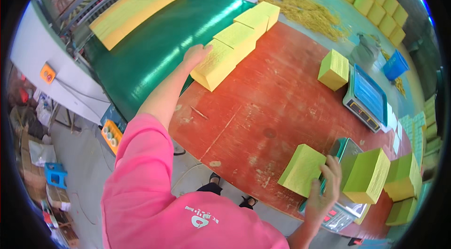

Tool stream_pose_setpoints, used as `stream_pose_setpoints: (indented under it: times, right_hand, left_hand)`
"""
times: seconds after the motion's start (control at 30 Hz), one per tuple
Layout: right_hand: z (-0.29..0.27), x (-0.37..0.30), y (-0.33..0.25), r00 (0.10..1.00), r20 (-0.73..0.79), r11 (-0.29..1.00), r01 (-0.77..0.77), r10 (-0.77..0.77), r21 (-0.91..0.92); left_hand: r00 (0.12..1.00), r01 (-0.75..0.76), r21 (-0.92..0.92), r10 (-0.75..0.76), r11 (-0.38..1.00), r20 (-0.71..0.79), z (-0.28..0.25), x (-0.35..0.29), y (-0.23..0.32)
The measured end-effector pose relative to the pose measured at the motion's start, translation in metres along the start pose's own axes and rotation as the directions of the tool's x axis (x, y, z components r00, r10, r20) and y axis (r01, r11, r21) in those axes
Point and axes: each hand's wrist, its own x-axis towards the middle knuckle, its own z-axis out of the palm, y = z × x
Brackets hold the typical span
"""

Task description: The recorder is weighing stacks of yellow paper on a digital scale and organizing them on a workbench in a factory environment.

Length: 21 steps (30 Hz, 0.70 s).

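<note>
My left hand [196,55] is against the left side of the nearest yellow paper block [215,65]. Its fingers are partly hidden at the block's edge, so its grip is unclear. That block ends a row of several yellow paper blocks [237,35] along the seam between the green conveyor belt [155,47] and the red table [263,103]. At the lower right, my right hand [326,183] has its fingers apart beside a single yellow paper block [303,170], close to its right side. Whether the fingertips touch it is hard to tell.
Another long yellow row [136,11] lies across the belt. On the table's right stand a blue-topped scale [369,96], a lone yellow block [334,69] and a second scale [347,155] by a tilted yellow block [367,176]. An orange button box [112,136] is near my left sleeve.
</note>
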Motion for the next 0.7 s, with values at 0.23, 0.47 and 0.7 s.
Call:
stream_pose_setpoints:
  times: [0.23,0.47,0.7]
  right_hand:
    - [0.061,0.027,-0.044,0.979,0.200,0.999,0.016,-0.025,0.045]
    - [0.121,0.053,-0.017,0.904,0.427,0.997,0.059,-0.032,-0.051]
    - [0.107,-0.013,0.001,0.684,0.704,0.969,-0.248,0.188,-0.018]
  left_hand:
    - [0.903,-0.398,-0.072,0.404,0.915,0.148,0.023,-0.080,0.061]
    - [0.298,-0.903,-0.320,0.955,0.285,0.010,0.035,-0.228,0.113]
    - [0.989,0.101,-0.878,0.046,0.467,0.138,0.044,-0.401,-0.002]
